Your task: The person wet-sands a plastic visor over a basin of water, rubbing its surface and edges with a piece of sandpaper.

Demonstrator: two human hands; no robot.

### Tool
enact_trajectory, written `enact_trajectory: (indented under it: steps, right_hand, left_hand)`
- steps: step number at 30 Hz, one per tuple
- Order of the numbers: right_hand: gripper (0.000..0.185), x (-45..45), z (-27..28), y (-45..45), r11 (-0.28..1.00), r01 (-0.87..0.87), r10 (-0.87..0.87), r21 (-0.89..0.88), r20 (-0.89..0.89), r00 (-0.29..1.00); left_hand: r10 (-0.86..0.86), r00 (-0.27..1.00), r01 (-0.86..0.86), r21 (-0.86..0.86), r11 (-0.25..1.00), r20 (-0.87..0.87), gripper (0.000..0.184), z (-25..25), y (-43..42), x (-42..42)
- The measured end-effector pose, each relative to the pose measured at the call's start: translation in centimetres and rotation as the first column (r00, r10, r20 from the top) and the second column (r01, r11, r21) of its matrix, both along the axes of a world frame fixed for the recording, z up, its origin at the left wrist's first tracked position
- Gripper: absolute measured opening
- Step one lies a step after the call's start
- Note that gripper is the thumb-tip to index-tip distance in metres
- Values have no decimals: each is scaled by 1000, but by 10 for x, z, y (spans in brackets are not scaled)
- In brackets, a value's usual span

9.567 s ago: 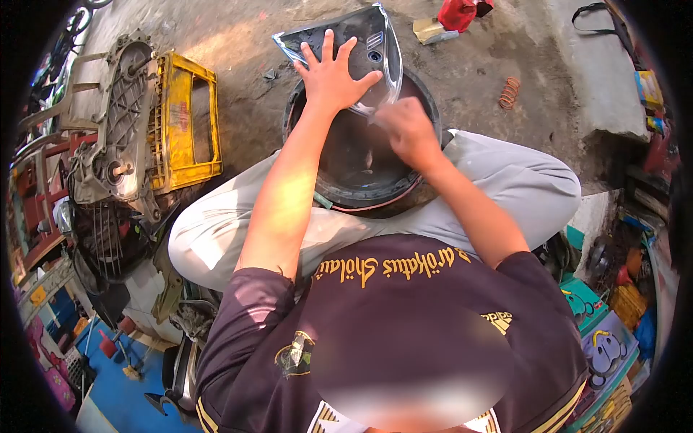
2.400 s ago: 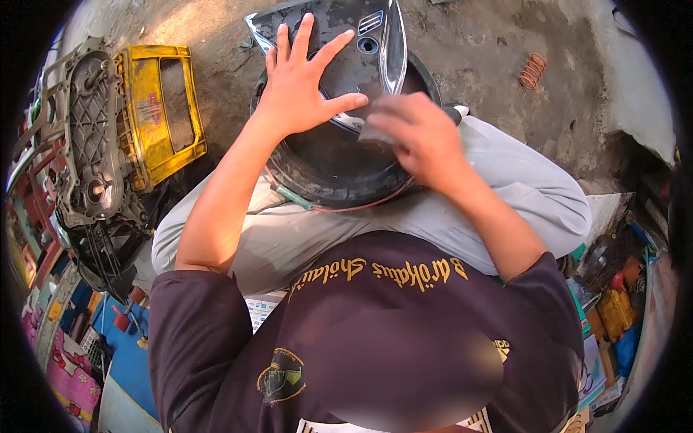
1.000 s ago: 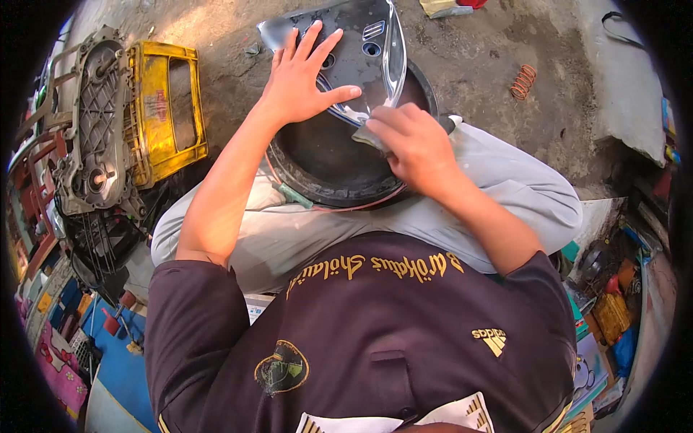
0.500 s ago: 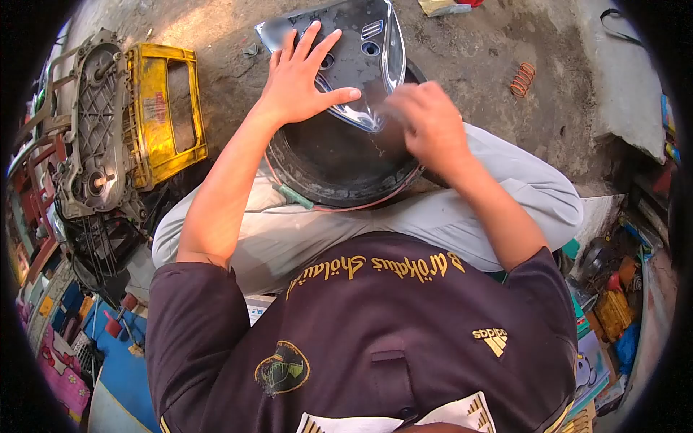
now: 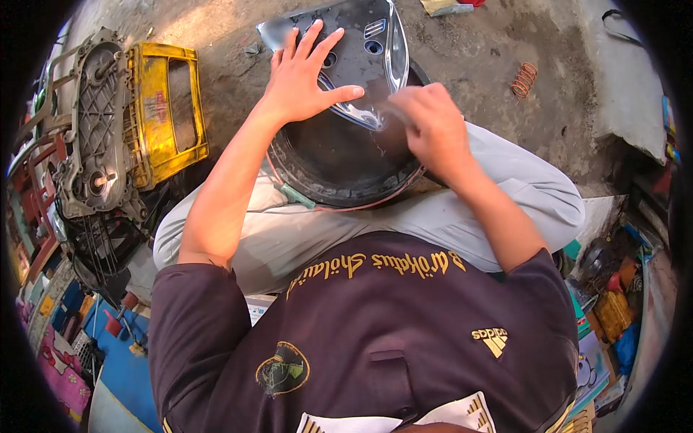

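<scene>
A dark, shiny panel [image 5: 359, 66] with a bright chrome-like edge, round holes and a slotted vent rests across the far part of a round black basin [image 5: 328, 180]. My left hand [image 5: 297, 88] lies spread over the panel's left side, fingers apart and thumb stretched to the right. At the near right corner of the panel, my right hand [image 5: 437, 128] is closed, its fingertips smeared by motion. A dark, blurred patch shows by those fingertips; what they hold cannot be made out. The basin sits in front of my crossed legs.
A yellow plastic frame [image 5: 151, 108] and a grey metal engine casing [image 5: 94, 123] stand to the left. An orange-brown coil spring [image 5: 524, 80] lies on the concrete floor at right. Mixed clutter, including a blue bag [image 5: 626, 346], fills the lower right.
My right hand has shifted very slightly at the panel's corner, with its fingertips blurred in both frames. My left hand remains spread on the panel, which has barely moved.
</scene>
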State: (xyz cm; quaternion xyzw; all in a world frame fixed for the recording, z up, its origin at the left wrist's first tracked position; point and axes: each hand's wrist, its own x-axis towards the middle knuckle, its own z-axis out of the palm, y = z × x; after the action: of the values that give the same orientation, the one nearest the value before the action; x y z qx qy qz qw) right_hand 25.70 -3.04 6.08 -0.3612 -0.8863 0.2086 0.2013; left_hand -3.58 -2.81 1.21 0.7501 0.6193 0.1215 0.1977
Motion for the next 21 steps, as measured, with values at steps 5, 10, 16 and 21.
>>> enact_trajectory:
  steps: [5,10,16,21]
  right_hand:
    - [49,-12,17,-19,994,-100,98,-34,-33,995]
    - [50,-3,4,6,997,69,-70,-37,-34,997]
    - [50,-4,4,3,997,24,-26,-68,-36,999]
    - [51,-14,19,-16,988,-100,98,-120,-21,995]
  left_hand:
    - [1,1000,0,14,1000,-31,110,1,1,1]
    - [8,1000,-8,-24,1000,-15,110,1,4,0]
    - [8,1000,-8,8,1000,-25,110,-2,4,-1]
    - [13,999,-14,-4,1000,-38,113,-1,6,0]
